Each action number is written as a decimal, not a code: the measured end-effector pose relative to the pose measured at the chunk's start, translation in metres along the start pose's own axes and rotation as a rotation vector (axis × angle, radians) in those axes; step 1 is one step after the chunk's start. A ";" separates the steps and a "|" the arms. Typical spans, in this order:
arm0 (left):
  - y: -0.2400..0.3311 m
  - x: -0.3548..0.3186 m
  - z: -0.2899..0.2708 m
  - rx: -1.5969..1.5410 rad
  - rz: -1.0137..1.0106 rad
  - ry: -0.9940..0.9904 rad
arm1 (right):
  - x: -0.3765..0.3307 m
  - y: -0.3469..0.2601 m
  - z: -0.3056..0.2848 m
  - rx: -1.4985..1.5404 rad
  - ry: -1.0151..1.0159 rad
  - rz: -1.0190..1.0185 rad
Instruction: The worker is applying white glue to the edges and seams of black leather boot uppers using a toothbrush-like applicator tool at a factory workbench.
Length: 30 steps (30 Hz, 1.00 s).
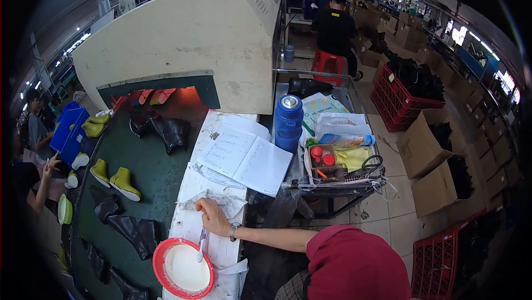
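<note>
My right hand (pixel 214 218), with a wristwatch, is closed on a slim whitish brush (pixel 200 247) that looks like a toothbrush. The brush slants down, its lower end over a red bowl (pixel 159 255) of white creamy liquid. Under and beside the hand lies a crumpled white cloth or sheet (pixel 233 204) on a white, stained ledge (pixel 180 223). The sleeve on this arm is maroon (pixel 354 261). My left hand is out of view. Left of the ledge, black boots (pixel 133 230) and yellow-green boots (pixel 123 183) rest on a green conveyor belt (pixel 141 164).
An open notebook (pixel 244 156) lies beyond my hand, beside a blue flask (pixel 288 122). A cart (pixel 338 186) holds papers and red-capped containers. Over the belt stands a beige machine (pixel 183 39). Another person's hand (pixel 51 164) is near a blue crate (pixel 69 133). Cartons (pixel 424 145) stand right.
</note>
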<state>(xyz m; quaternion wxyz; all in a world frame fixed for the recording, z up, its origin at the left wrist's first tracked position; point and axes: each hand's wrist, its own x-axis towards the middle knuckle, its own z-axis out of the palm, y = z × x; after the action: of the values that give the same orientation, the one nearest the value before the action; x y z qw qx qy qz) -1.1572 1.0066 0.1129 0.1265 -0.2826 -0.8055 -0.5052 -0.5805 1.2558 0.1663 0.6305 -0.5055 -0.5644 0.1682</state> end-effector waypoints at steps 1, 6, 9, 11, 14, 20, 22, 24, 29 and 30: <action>0.030 -0.010 0.007 0.044 -0.044 -0.062 | 0.000 0.004 -0.006 -0.021 0.013 0.004; 0.044 -0.008 -0.003 0.060 -0.097 -0.063 | 0.002 0.000 -0.001 0.002 0.001 0.012; 0.040 -0.008 -0.001 0.031 -0.105 -0.046 | 0.001 0.001 0.000 -0.001 -0.011 0.019; 0.040 -0.008 -0.002 -0.005 -0.081 -0.055 | 0.001 0.000 0.000 0.006 0.005 0.019; 0.053 -0.012 -0.001 0.053 -0.112 -0.056 | 0.000 0.000 -0.002 -0.001 0.002 0.022; 0.030 0.005 0.007 -1.205 0.712 -0.336 | 0.003 -0.004 -0.002 0.015 -0.022 0.017; 0.027 -0.007 0.004 -0.628 0.289 -0.207 | 0.004 0.000 -0.005 0.011 -0.017 0.018; 0.044 -0.012 0.002 -0.029 -0.128 -0.057 | 0.003 0.001 -0.003 0.023 -0.030 0.017; 0.083 -0.022 0.002 0.098 -0.044 -0.013 | 0.002 0.011 0.003 0.019 0.051 0.025; 0.091 -0.022 0.005 0.137 -0.085 -0.012 | 0.000 0.012 0.001 -0.011 0.038 0.049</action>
<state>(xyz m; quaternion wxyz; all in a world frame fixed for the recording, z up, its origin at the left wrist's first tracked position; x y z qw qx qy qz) -1.0858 1.0336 0.1670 0.1191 -0.2419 -0.8503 -0.4520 -0.5772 1.2619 0.1564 0.6340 -0.5257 -0.5408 0.1709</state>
